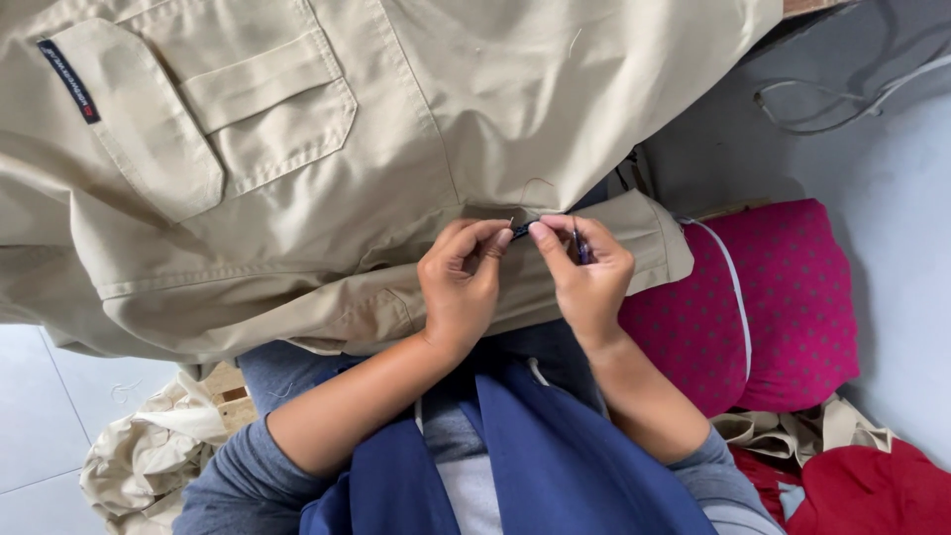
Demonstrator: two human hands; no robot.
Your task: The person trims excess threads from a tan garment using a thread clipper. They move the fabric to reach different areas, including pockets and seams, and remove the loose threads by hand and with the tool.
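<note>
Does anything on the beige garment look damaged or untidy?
Yes. A loose thread curls from the beige garment just above the left hand and right hand. No tear is visible.

Narrow dark label [68, 80] with red end, on beige pocket [139, 129].

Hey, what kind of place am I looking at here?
Probably a garment sewing or finishing workshop: a beige pocketed garment is being worked on by both hands, with bundled beige cloth and magenta dotted fabric piled on the floor.
</note>
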